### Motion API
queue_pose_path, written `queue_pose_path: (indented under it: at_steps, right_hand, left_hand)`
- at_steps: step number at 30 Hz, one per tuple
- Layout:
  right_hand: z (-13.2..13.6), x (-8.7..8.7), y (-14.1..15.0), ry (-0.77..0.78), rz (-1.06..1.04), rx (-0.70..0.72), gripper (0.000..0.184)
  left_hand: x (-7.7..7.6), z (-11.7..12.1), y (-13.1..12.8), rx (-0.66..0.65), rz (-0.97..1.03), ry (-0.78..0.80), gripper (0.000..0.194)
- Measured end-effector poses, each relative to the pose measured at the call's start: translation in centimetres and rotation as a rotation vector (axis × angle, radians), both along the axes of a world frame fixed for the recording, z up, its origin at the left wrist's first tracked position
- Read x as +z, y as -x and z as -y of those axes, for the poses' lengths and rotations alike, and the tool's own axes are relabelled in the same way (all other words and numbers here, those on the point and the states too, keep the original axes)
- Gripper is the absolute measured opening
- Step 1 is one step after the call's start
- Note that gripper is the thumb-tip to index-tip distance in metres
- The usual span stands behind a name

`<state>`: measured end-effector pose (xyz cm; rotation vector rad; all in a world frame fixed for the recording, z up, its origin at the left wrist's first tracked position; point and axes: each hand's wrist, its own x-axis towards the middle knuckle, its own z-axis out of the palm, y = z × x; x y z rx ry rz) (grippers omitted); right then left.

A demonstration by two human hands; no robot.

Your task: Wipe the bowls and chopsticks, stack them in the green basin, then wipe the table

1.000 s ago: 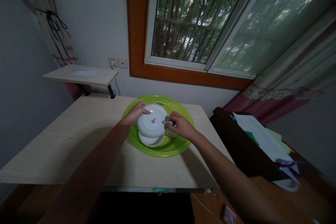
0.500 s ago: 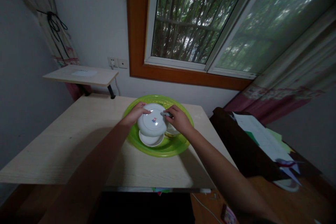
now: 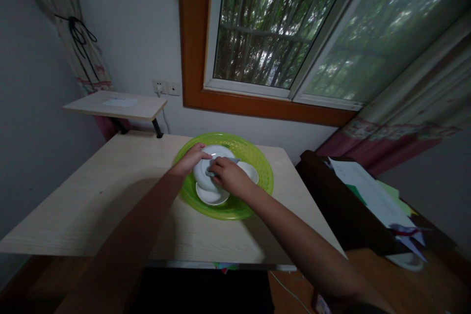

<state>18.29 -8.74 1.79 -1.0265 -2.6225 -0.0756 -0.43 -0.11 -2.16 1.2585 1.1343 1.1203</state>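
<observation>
My left hand grips the left edge of a white plate, its thumb lying over the rim. The plate is turned with its underside up, tilted above a green plastic basin. My right hand is closed on a grey cloth and presses it against the plate's underside; my fingers hide most of the cloth. Below the plate, a white bowl sits in the basin. A second white bowl lies on the right, partly behind my right hand.
The basin stands on a pale wooden table. A small raised shelf with a paper on it is at the back left. Right of the table, a dark brown piece of furniture carries papers. The window is behind.
My right hand has moved left with the cloth, from the plate's right edge to the middle of its underside, uncovering the right bowl. My left hand keeps its hold.
</observation>
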Motion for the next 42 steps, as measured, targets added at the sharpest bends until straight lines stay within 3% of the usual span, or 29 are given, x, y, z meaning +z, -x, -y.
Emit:
queue_pose_path:
  at_steps: [6,11,17,22,27,33,42]
  right_hand:
    - [-1.7,1.0,-0.6,-0.058,0.025,-0.192,0.024]
    - [-0.7,1.8,-2.6,0.017,0.081,-0.324,0.021]
    - [1.5,1.6,-2.9,0.093,0.106,-0.208,0.023]
    - [1.0,1.2,-1.3,0.076,0.072,-0.041,0.026]
    - [-0.9,1.4,-0.6,-0.027,0.040,-0.128,0.021]
    - [-1.5,1.6,-2.9,-0.012,-0.014,-0.307,0.019]
    - [0.4,0.0,-5.0,0.154,-0.105,-0.060,0.020]
  left_hand:
    - [0.1,0.2,-0.1,-0.013,-0.007,0.010,0.045]
    - [0.8,0.8,-0.3,-0.006,0.009,0.031,0.043]
    - [0.7,0.9,-0.2,-0.010,0.002,0.016,0.039]
    - [0.5,0.6,-0.2,0.010,-0.002,0.001,0.044]
    - [0.7,0.6,-0.2,-0.027,0.039,0.038,0.042]
    - [0.4,0.5,-0.2,0.000,0.023,0.066,0.042]
    - [0.1,0.4,0.0,0.020,-0.014,0.063,0.042]
